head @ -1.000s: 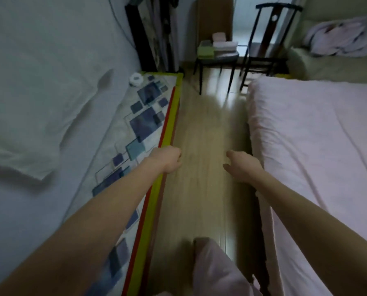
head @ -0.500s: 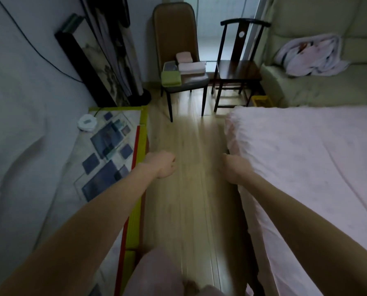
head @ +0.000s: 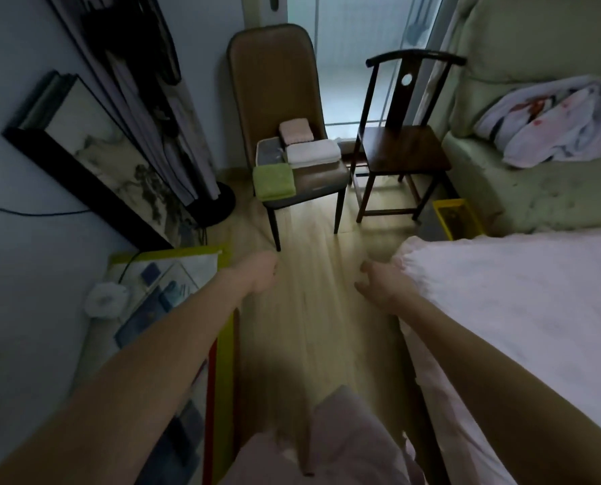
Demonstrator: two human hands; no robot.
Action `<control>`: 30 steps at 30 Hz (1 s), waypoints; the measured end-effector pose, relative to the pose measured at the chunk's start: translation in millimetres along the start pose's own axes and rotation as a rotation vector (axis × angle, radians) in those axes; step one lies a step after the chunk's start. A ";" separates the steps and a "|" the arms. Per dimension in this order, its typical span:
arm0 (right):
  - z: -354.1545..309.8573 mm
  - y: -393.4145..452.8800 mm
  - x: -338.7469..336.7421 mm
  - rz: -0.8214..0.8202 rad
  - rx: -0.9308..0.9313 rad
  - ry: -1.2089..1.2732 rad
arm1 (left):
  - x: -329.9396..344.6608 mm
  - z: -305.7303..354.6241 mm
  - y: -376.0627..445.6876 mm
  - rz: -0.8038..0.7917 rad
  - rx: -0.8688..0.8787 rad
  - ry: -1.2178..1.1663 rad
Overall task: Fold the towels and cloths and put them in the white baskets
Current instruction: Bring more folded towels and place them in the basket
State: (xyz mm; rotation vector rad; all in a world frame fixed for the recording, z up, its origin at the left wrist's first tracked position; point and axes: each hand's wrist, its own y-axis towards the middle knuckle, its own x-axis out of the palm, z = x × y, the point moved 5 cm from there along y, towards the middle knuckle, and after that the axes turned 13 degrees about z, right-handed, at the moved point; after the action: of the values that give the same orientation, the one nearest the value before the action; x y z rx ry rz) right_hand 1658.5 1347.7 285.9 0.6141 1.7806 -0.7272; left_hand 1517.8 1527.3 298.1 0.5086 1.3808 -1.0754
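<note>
Room, one view from the head camera. Floor point(head: 313, 274): pale wood boards, a lane running from the person's feet to the two chairs at the far end, lit from a glass door behind them. Right of the lane: bed point(head: 519, 309) under a pink cover, its near corner edge touching the right hand's side of the lane. Left of the lane: patterned mat point(head: 173, 302) with blue squares and a yellow-and-red border, lying along the wall; a small white object rests on it, too blurred to name. Far left: framed painting point(head: 92, 159) leaning tilted against the wall, a dark round stand base just beside it. Far centre: brown padded chair point(head: 274, 75), its seat carrying the folded cloths: green towel point(head: 274, 182) at the front corner, white towel point(head: 313, 152) behind it, pink towel point(head: 295, 129) at the back, and a grey item beside them. Just right of it: dark wooden chair point(head: 402, 152), seat bare. Far right: pale green sofa point(head: 537, 190) with a crumpled white cloth point(head: 551, 120) on it; a yellow bin point(head: 458, 218) stands between sofa and bed. Left hand point(head: 262, 273): held over the lane's left edge, fingers curled in loosely, holding nothing. Right hand point(head: 379, 285): over the lane beside the bed corner, fingers relaxed and slightly spread, holding nothing. Both hands well apart from the chair of towels. No white basket can be made out.
</note>
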 end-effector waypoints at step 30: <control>28.0 712.3 -9.4 -0.074 0.250 0.202 | -74.3 -166.3 670.3 -0.063 -0.483 -0.462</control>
State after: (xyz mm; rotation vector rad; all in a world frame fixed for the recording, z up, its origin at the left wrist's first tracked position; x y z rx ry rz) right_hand 2184.3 1812.1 158.9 0.8151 1.9208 -0.9771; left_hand 2001.3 2001.5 143.9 -0.1333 1.1875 -0.8017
